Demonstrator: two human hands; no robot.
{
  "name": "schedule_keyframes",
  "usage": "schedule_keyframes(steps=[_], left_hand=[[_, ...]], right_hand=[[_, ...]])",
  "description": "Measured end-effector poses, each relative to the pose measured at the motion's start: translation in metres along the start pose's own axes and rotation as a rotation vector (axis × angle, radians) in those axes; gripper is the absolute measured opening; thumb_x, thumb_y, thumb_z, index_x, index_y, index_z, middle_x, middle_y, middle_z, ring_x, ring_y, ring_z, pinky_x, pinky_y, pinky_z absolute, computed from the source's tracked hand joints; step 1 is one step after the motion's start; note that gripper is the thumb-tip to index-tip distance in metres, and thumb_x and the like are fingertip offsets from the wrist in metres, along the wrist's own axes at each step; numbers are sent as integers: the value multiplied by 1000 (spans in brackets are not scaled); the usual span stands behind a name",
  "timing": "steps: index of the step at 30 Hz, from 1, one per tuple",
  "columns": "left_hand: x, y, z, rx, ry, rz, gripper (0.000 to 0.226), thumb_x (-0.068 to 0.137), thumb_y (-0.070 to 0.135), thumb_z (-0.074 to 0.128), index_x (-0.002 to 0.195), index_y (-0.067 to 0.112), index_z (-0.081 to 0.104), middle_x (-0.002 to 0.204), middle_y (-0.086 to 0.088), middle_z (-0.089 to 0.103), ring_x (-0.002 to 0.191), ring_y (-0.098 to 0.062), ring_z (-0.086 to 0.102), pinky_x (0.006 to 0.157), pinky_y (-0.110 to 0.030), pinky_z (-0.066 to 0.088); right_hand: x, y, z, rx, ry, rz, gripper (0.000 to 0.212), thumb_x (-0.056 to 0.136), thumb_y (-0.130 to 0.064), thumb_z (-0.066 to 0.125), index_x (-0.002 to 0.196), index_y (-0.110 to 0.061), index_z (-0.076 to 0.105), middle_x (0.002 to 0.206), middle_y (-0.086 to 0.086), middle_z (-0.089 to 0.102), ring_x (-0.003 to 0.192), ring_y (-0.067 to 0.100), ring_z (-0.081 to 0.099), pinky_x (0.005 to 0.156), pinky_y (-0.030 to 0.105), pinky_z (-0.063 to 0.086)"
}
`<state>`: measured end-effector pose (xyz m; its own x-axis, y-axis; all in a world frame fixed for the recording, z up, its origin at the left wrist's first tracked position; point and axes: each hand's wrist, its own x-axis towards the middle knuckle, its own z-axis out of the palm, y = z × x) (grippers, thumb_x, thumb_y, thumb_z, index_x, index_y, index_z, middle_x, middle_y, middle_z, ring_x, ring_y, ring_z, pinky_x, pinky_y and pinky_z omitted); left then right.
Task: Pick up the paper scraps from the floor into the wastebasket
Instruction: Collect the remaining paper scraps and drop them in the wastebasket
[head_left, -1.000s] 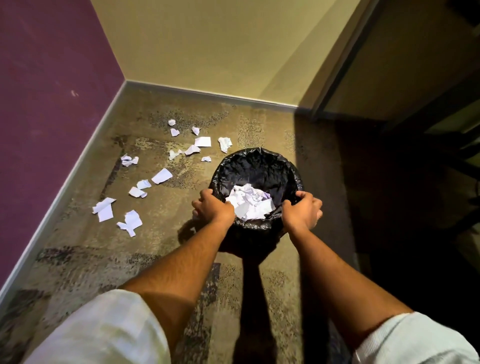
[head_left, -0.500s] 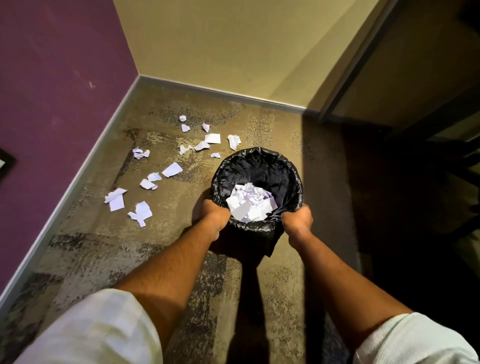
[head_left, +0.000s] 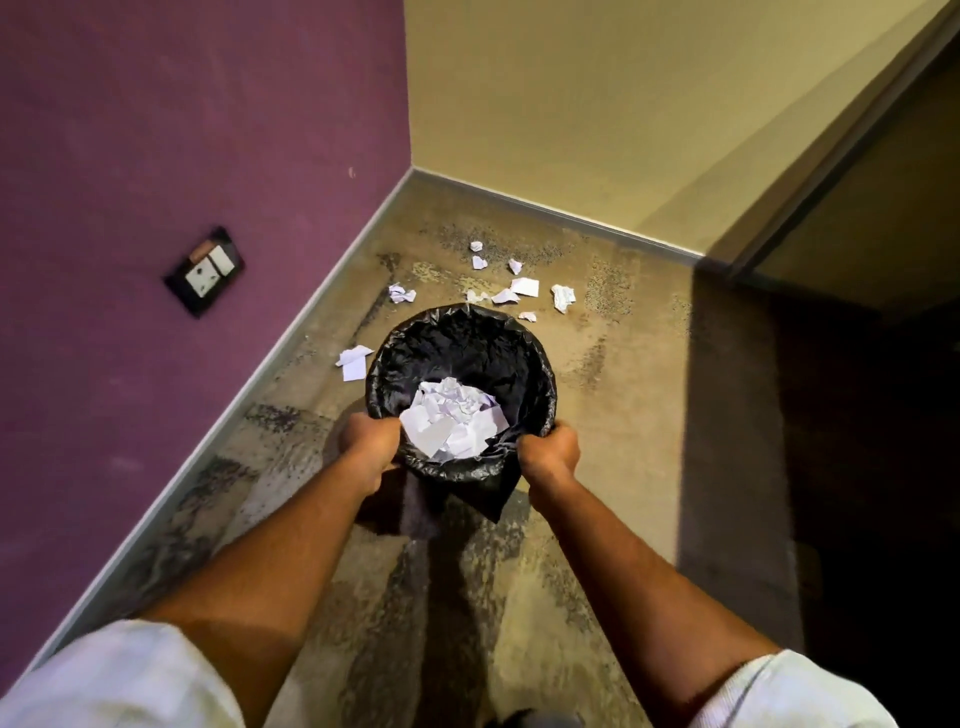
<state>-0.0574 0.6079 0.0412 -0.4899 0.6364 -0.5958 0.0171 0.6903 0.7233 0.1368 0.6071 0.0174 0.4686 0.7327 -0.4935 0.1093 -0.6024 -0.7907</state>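
Hands, left hand (head_left: 370, 441) and right hand (head_left: 550, 451), clamp the near rim of the round black-lined wastebasket (head_left: 462, 340); best set it just beside the far white paper scraps (head_left: 522, 288), kept level so nothing spills.

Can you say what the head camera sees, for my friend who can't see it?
Two hands, left and right, grip the near rim of a black-lined wastebasket with crumpled paper inside. White scraps lie on the carpet beyond it, near a purple wall.
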Motion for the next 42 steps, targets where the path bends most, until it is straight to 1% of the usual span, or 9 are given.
schedule_keyframes(steps=[4,10,15,19,22,30,35,37,42], left_hand=[[3,-31,-64,-9,110,-11,26,89,6,58,112,-1,68,105,-20,68,88,-33,67,69,-39,56],[27,-84,-149,-15,190,-45,30,85,9,57,112,2,67,107,-19,70,94,-36,69,85,-55,59],[17,-115,-203,-52,283,-59,23,91,5,52,111,-2,63,103,-21,67,84,-33,64,75,-39,53],[17,-139,-233,-40,336,-111,18,93,5,52,109,-1,60,83,-16,60,79,-32,61,82,-56,57],[14,-152,-248,-29,368,-128,7,95,3,51,100,1,55,69,-11,50,63,-27,52,76,-51,57],[20,-173,-261,22,353,-112,32,95,6,54,122,-10,59,121,-28,63,108,-43,61,85,-45,48],[37,-173,-261,84,362,-164,47,88,18,62,128,-7,55,131,-28,59,114,-46,59,98,-53,51],[43,-170,-260,178,426,-172,65,85,24,68,138,-6,44,143,-29,48,129,-47,49,105,-56,46],[28,-135,-256,416,487,89,81,92,11,61,156,0,13,167,-19,8,155,-36,4,124,-42,12]], right_hand=[[-40,10,46,-39,-78,-59,34,78,-23,80,109,-15,67,105,6,73,92,26,68,81,36,57],[-98,30,105,-79,-221,-126,32,84,-17,72,115,-12,67,108,8,72,91,26,65,74,29,47],[-142,47,142,-106,-338,-159,32,82,-21,74,112,-11,69,106,7,74,91,25,69,72,32,52],[-169,58,163,-136,-408,-155,41,71,-29,73,107,-10,71,103,10,75,81,20,65,63,27,47],[-180,65,176,-167,-457,-163,35,78,-22,68,110,-9,70,104,10,74,80,21,64,52,23,43],[-188,78,190,-234,-468,-191,23,89,-13,64,112,-8,66,100,6,70,84,22,65,58,27,44],[-183,73,193,-271,-495,-159,19,84,-13,66,103,-12,68,95,9,73,80,24,69,63,34,53],[-183,68,190,-286,-533,-151,19,88,-13,68,105,-9,59,100,10,70,84,24,68,71,39,55],[-185,54,182,-487,-474,-251,71,96,-38,69,145,-3,32,131,16,59,122,36,60,98,43,51]])
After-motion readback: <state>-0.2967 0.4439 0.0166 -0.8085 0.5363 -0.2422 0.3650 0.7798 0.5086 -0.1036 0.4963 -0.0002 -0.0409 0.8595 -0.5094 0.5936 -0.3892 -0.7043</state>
